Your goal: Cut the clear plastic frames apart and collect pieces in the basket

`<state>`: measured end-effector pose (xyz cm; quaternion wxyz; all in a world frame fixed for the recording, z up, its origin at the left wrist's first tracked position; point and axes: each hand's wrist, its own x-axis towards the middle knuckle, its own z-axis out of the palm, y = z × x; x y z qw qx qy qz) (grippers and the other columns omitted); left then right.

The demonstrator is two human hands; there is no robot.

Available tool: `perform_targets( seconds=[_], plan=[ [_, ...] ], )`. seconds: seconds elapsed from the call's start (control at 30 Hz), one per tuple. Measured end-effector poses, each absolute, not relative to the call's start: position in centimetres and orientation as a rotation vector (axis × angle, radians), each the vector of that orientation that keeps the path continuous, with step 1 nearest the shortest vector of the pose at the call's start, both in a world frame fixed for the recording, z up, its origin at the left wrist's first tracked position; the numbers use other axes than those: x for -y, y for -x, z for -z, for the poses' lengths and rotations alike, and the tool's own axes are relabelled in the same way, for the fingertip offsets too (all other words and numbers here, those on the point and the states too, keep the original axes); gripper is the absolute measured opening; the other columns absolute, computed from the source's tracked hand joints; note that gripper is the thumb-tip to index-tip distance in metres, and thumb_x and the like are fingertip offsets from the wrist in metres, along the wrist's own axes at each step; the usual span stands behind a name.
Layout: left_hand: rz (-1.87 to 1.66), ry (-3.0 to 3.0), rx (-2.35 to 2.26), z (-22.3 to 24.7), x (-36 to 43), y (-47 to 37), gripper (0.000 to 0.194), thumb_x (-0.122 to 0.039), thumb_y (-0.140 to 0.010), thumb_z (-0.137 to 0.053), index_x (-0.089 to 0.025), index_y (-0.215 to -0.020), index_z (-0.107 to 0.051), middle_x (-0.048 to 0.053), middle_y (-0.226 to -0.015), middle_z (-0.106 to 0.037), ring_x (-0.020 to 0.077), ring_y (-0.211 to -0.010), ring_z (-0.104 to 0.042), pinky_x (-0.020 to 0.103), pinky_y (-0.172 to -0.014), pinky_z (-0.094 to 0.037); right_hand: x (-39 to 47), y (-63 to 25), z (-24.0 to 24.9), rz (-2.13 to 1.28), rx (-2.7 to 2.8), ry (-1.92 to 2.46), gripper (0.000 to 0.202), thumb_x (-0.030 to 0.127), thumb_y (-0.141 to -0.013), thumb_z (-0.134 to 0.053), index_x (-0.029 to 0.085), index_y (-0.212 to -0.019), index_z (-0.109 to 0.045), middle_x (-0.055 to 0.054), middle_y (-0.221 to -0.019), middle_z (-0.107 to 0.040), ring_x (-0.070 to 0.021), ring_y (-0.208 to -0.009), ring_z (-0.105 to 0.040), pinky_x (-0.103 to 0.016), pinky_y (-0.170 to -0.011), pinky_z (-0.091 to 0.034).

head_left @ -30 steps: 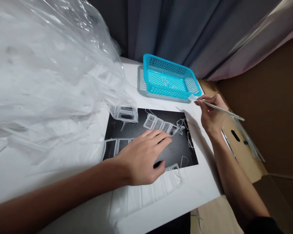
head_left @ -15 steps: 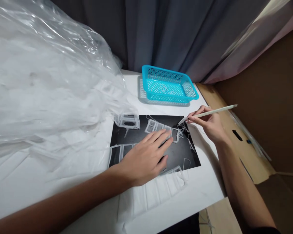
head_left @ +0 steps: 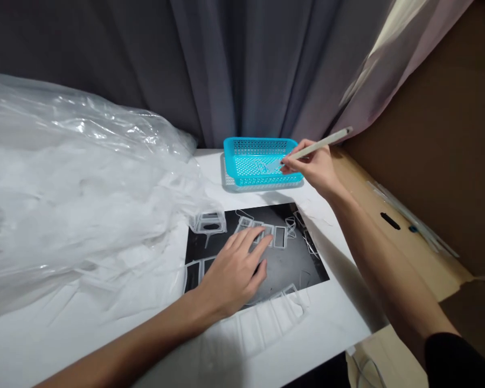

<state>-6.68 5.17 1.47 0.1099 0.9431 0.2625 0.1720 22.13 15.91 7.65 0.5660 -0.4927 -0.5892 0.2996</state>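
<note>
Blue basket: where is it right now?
Head view, far side of the white table, against the grey curtain: the blue basket sits beyond the black mat, under the right hand.

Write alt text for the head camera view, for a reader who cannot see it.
A person's right hand holds a thin pale stick over a blue basket while the left hand lies flat on a black mat strewn with clear plastic frames. A clear plastic bag fills the left of the white table.

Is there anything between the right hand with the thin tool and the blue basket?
Nothing visible. The right hand holds the thin tool with its tip over the blue basket, and no object lies between them.
</note>
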Motion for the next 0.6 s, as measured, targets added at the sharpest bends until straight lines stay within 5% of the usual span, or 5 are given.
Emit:
perform_targets(
  seconds=[0.23,0.43,0.6],
  plan=[
    [-0.350,-2.854,-0.568,-1.9,-4.9,6.9,0.050,-0.032,-0.113,-0.050,-0.014,-0.160,-0.055,0.019,-0.172,-0.050,0.0342,-0.163,-0.044,0.061,-0.131,-0.043,-20.1,-22.4,-6.8,-0.363,1.395,1.279,0.027,0.010,-0.075,-0.091,0.021,-0.068,-0.067,-0.007,-0.087,-0.075,-0.0309,-0.109,-0.076,-0.057,-0.108,-0.062],
    [-0.341,-2.837,-0.585,-1.9,-4.6,6.8,0.048,-0.034,-0.115,-0.047,-0.015,-0.158,-0.057,0.020,-0.169,-0.052,0.0348,-0.161,-0.047,0.060,-0.128,-0.045,-11.7,-21.8,-5.8,-0.580,1.473,1.183,0.027,0.042,-0.084,-0.095,0.021,-0.082,-0.077,-0.005,-0.088,-0.080,-0.0213,-0.082,-0.075,-0.039,-0.079,-0.064],
    [-0.370,-2.830,-0.629,-2.1,-4.7,6.6,0.041,-0.029,-0.115,-0.046,-0.014,-0.150,-0.060,0.024,-0.163,-0.054,0.0364,-0.157,-0.050,0.060,-0.122,-0.049,-5.7,-22.1,-4.1,-1.095,1.830,1.096,0.030,0.045,-0.091,-0.090,0.019,-0.081,-0.078,-0.008,-0.092,-0.084,-0.0207,-0.082,-0.077,-0.033,-0.073,-0.062]
  ],
)
